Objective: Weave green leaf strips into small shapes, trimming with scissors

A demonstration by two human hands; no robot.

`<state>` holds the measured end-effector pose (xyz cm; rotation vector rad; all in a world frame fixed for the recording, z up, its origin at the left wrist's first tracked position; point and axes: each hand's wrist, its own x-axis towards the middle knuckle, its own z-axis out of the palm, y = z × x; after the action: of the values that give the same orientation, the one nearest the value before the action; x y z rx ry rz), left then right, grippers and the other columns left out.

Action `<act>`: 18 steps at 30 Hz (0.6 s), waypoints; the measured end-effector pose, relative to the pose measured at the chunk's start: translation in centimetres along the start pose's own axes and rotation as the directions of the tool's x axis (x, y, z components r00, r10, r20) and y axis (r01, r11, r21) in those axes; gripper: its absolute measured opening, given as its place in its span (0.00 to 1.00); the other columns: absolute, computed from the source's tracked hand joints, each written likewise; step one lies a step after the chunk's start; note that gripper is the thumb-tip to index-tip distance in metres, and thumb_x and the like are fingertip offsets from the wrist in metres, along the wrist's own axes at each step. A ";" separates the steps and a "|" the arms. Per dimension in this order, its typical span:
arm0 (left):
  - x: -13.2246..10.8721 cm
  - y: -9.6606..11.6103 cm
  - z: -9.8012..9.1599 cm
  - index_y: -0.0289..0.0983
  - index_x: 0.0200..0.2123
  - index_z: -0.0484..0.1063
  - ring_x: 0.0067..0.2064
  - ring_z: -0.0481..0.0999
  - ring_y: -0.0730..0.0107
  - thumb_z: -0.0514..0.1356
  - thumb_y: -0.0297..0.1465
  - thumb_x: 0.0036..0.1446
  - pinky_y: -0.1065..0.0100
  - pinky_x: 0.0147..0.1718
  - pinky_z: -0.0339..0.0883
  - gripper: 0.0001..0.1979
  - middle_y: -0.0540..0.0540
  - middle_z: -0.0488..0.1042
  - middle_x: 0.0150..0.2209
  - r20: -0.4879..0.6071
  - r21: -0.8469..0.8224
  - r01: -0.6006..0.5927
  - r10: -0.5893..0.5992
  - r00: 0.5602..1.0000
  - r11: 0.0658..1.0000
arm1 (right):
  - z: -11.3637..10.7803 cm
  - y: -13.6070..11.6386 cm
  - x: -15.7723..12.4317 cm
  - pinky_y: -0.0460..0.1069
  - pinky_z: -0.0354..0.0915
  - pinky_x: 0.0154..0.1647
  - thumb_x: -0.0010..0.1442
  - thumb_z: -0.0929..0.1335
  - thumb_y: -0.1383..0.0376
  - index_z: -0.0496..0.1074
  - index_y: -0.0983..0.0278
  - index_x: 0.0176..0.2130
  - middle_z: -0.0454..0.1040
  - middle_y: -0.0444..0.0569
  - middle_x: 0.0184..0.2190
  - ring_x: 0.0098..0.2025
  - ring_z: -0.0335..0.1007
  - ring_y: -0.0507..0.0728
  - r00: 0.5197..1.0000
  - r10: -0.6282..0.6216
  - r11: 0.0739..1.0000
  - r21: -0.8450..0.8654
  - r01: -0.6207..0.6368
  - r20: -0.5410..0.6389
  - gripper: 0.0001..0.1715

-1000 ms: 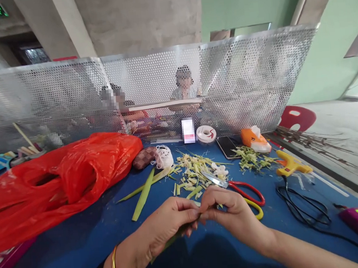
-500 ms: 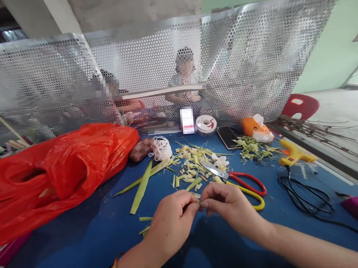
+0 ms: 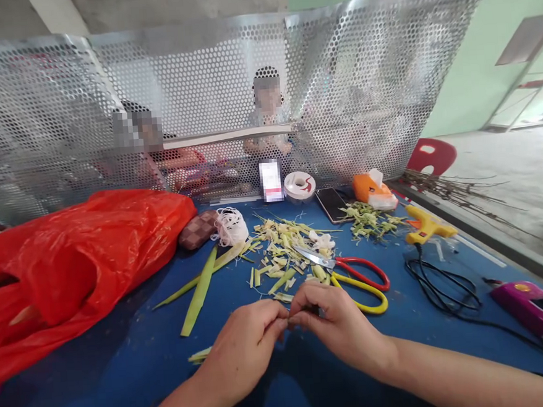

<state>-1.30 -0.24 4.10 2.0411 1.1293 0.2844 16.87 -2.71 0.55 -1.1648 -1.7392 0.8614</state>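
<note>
My left hand [image 3: 249, 336] and my right hand [image 3: 332, 324] meet above the blue table [image 3: 138, 368], thumbs and fingers pinched close together. Whatever sits between the fingertips is too small or hidden to name. Just beyond my right hand lie scissors [image 3: 360, 270] with one red and one yellow handle, blades resting on a pile of cut green leaf pieces [image 3: 275, 253]. Long flat leaf strips [image 3: 198, 296] lie crossed to the left. A few short leaf pieces [image 3: 199, 356] lie beside my left wrist.
At left spreads a red plastic bag [image 3: 84, 260], near a checkered case [image 3: 199, 229] and white string [image 3: 230, 226]. Farther back are a ribbon roll [image 3: 299, 186], phone [image 3: 332, 205] and tissue pack [image 3: 373, 190]. A yellow glue gun [image 3: 427, 225] and purple power strip [image 3: 534, 312] stand right. People sit behind a perforated screen [image 3: 211, 77].
The view has turned a little to the right, so everything sits farther left. My hands keep the same pinched pose, fingertips still together.
</note>
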 end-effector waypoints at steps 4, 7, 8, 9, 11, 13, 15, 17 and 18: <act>-0.5 -0.2 1.1 0.40 0.29 0.70 0.33 0.71 0.68 0.48 0.30 0.61 0.69 0.32 0.56 0.13 0.50 0.74 0.30 -0.097 0.117 0.000 0.011 0.995 0.993 | 0.4 0.3 0.0 0.44 0.62 0.30 0.55 0.69 0.74 0.72 0.64 0.27 0.73 0.42 0.25 0.28 0.68 0.51 0.998 0.067 0.998 -0.002 -0.067 0.011 0.07; -0.6 -0.4 1.7 0.40 0.28 0.69 0.32 0.72 0.67 0.48 0.31 0.61 0.69 0.31 0.56 0.13 0.50 0.74 0.28 -0.139 0.070 0.038 -0.028 0.990 0.997 | 0.7 0.2 -0.2 0.45 0.61 0.29 0.55 0.69 0.73 0.72 0.63 0.28 0.72 0.43 0.25 0.28 0.68 0.51 0.999 0.039 0.997 -0.066 -0.039 0.008 0.07; -0.6 -0.5 1.8 0.40 0.27 0.69 0.32 0.72 0.67 0.49 0.30 0.61 0.69 0.31 0.56 0.13 0.50 0.74 0.28 -0.145 0.043 0.047 -0.040 0.989 0.998 | 0.7 0.1 -0.2 0.45 0.62 0.29 0.56 0.69 0.72 0.72 0.63 0.28 0.72 0.43 0.25 0.28 0.68 0.51 1.000 0.018 0.996 -0.084 -0.017 0.017 0.06; -0.6 -0.5 1.8 0.40 0.26 0.68 0.31 0.72 0.68 0.49 0.30 0.61 0.69 0.31 0.56 0.12 0.51 0.74 0.27 -0.148 0.014 0.052 -0.050 0.988 0.999 | 0.5 -0.1 -0.1 0.45 0.62 0.30 0.57 0.68 0.71 0.73 0.63 0.29 0.72 0.44 0.26 0.28 0.68 0.52 0.999 -0.008 0.995 -0.095 0.012 0.043 0.06; -0.5 -0.6 1.7 0.40 0.26 0.68 0.31 0.71 0.68 0.50 0.30 0.60 0.69 0.31 0.56 0.11 0.51 0.73 0.26 -0.158 -0.033 0.055 -0.059 0.986 0.998 | -0.4 -0.3 0.5 0.46 0.64 0.33 0.60 0.68 0.67 0.74 0.62 0.31 0.74 0.45 0.28 0.31 0.70 0.53 0.992 -0.058 0.992 -0.108 0.070 0.109 0.05; -0.5 -0.6 1.5 0.40 0.27 0.68 0.31 0.72 0.68 0.51 0.31 0.60 0.70 0.31 0.57 0.11 0.52 0.73 0.26 -0.196 -0.070 0.050 -0.063 0.979 0.996 | -2.0 0.0 1.8 0.47 0.65 0.37 0.62 0.67 0.63 0.74 0.61 0.35 0.76 0.46 0.32 0.35 0.71 0.54 0.990 -0.084 0.980 -0.169 0.103 0.116 0.06; -0.6 -0.7 1.2 0.40 0.26 0.68 0.33 0.72 0.69 0.50 0.30 0.61 0.70 0.33 0.58 0.12 0.52 0.74 0.28 -0.233 -0.117 0.041 -0.067 0.970 0.992 | -4.0 1.1 3.8 0.48 0.64 0.39 0.62 0.66 0.62 0.75 0.61 0.37 0.76 0.47 0.34 0.37 0.72 0.56 0.995 -0.096 0.917 -0.390 0.084 -0.013 0.08; -0.6 -0.9 1.0 0.40 0.28 0.69 0.34 0.73 0.70 0.50 0.31 0.61 0.71 0.34 0.59 0.12 0.52 0.76 0.30 -0.251 -0.162 0.009 -0.050 0.967 0.987 | -5.7 2.8 5.8 0.50 0.63 0.37 0.61 0.66 0.64 0.77 0.61 0.38 0.76 0.50 0.39 0.37 0.72 0.57 0.988 -0.068 0.738 -0.674 -0.042 -0.136 0.09; -0.6 -0.9 1.0 0.41 0.29 0.70 0.35 0.74 0.70 0.50 0.31 0.61 0.71 0.35 0.59 0.11 0.52 0.76 0.31 -0.260 -0.178 -0.003 -0.044 0.965 0.984 | -6.3 3.7 6.7 0.51 0.62 0.36 0.58 0.68 0.65 0.78 0.62 0.36 0.76 0.53 0.39 0.36 0.71 0.58 0.988 -0.060 0.705 -0.707 -0.061 -0.145 0.08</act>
<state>-1.72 -0.92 2.85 1.8713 1.2358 0.6390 22.55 5.34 1.65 -1.6708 -1.9936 0.0353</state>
